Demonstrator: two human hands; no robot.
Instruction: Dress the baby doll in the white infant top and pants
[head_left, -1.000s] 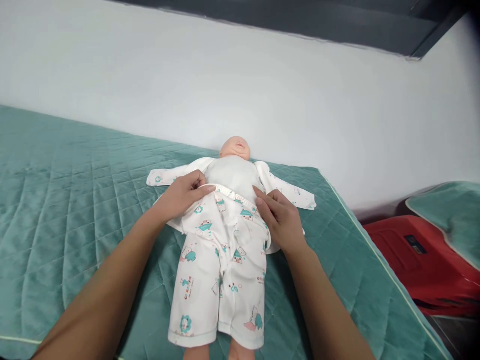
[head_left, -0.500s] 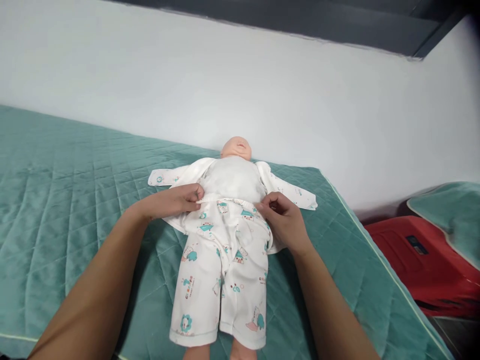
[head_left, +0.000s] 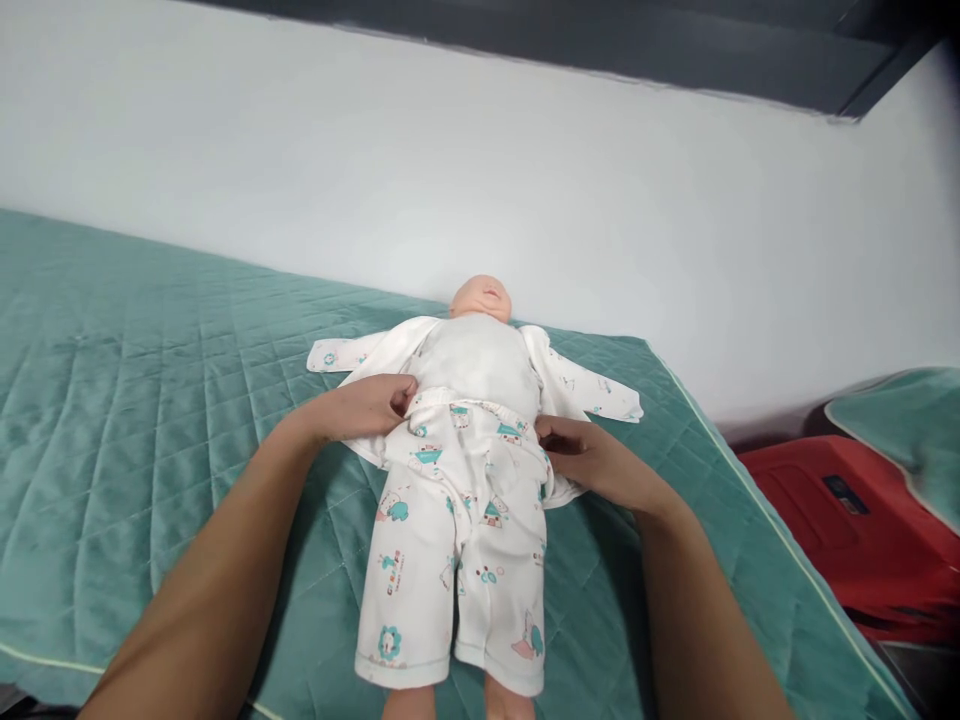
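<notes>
A baby doll (head_left: 481, 297) lies on its back, its head by the wall and its legs toward me. White printed pants (head_left: 420, 500) cover its lower body, with the waistband across the belly. Its white printed jacket (head_left: 604, 390) hangs open under the torso, both sleeves spread out. My left hand (head_left: 371, 405) pinches the pants' waistband at the doll's hip on the left. At the opposite hip, my right hand (head_left: 592, 455) has curled fingers at the side of the pants, gripping the fabric just below the waistband. The fingertips are partly hidden there.
A green quilted cover (head_left: 187, 400) spreads under the doll, with its piped edge to the right. Beyond it stands a red plastic object (head_left: 840, 530), possibly a chair, with green cloth (head_left: 907, 430) over it. A white wall (head_left: 450, 170) rises behind.
My right hand has shifted outward and slightly down from the front of the waistband to the side of the pants. My left hand stays at the waistband. The view has shifted slightly.
</notes>
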